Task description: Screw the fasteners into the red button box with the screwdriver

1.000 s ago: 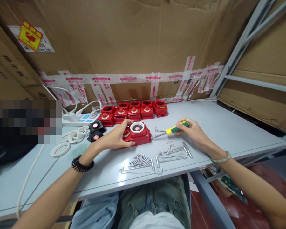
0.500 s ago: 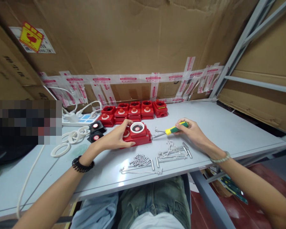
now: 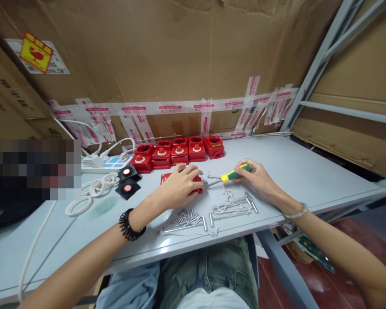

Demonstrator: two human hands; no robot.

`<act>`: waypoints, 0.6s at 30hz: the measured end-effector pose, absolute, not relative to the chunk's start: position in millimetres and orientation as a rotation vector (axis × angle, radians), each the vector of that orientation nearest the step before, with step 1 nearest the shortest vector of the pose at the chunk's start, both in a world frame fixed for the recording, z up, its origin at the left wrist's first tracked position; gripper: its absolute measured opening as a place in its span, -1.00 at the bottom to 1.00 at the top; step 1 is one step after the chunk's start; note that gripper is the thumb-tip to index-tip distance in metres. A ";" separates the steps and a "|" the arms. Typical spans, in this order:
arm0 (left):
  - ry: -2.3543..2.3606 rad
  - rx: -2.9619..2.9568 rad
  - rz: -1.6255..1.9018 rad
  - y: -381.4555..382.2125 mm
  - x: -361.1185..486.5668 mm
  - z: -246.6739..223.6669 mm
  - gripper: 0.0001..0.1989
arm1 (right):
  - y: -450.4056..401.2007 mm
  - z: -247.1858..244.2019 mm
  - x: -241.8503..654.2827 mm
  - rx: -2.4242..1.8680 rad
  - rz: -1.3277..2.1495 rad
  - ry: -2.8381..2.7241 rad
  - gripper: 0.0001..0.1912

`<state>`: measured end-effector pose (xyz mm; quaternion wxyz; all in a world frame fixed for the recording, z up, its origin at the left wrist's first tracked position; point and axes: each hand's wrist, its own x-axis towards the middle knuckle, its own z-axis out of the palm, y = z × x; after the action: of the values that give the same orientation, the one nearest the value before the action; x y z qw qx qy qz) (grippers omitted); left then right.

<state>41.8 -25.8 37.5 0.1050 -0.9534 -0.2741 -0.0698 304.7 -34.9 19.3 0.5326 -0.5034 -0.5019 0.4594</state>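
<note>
A red housing [image 3: 198,189] is set on the table [image 3: 260,156], mostly covered by the left hand [image 3: 180,187]; fingers are bent over its top — presumably for steadying, though whether it is gripped cannot be told. The screwdriver [image 3: 234,174] is gripped by its handle in the right hand [image 3: 257,178], its shaft aimed at the housing's end, apparently for a straight approach. Loose screws [image 3: 188,218] are heaped nearby, seemingly for easy reach; behind, more red housings [image 3: 179,150] are lined up.

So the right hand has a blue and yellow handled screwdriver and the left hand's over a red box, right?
Not blue: the head view shows the right hand holding a green and yellow handled screwdriver. The left hand does lie over a red box.
</note>
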 end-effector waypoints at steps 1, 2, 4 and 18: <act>-0.806 -2.809 -0.199 -25.3 41.8 37.4 -0.80 | -35.2 19.8 304.6 -1.203 1.098 -1.197 -0.70; -0.805 -2.804 -0.198 -25.0 41.4 37.4 -0.80 | -35.6 20.3 304.4 -1.207 1.102 -1.199 -0.71; -0.799 -2.794 -0.198 -24.5 40.4 37.5 -0.80 | -36.3 21.3 304.2 -1.208 1.101 -1.204 -0.72; -0.799 -2.796 -0.204 -24.1 40.0 38.0 -0.81 | -35.9 19.6 304.8 -1.229 1.098 -1.190 -0.73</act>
<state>40.0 -24.1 38.0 0.1132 -0.9530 -0.2722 -0.0694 304.8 -35.9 19.6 0.5264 -0.5140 -0.4978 0.4592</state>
